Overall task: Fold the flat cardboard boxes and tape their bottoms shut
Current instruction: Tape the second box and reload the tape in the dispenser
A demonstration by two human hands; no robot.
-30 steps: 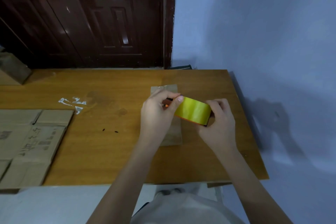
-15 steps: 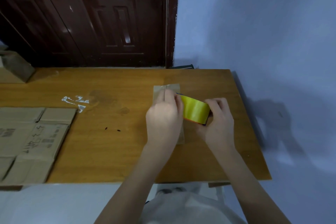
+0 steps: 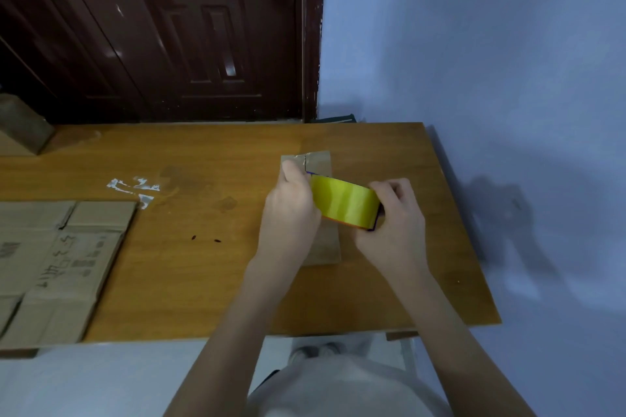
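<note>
**Yellow tape roll held over the small box**

My right hand [image 3: 394, 220] curls round the roll of tape [image 3: 345, 202], fingers hooked over its far side and thumb tucked at the near rim. The roll is a wide, glossy yellow band with an orange edge along its lower rim. My left hand [image 3: 291, 210] is closed at the roll's left end, fingertips bunched together there; whether they pinch the loose end of the tape I cannot tell, since the back of the hand covers it.

Beneath both hands lies a small cardboard box [image 3: 321, 247], plain matte brown, long and narrow, toward the right end of the table [image 3: 203, 281]. Its far end shows two flaps meeting at a dark seam, with a shiny film across them.

The table is smooth orange-brown wood grain with dull stains, two small dark specks and a patch of torn white residue [image 3: 133, 188] left of centre. At the left edge lies a stack of flat cardboard boxes [image 3: 50, 257], creased brown board with handwritten marks and printed labels too blurred to read. Another brown box [image 3: 20, 123] sits at the far left corner.
</note>
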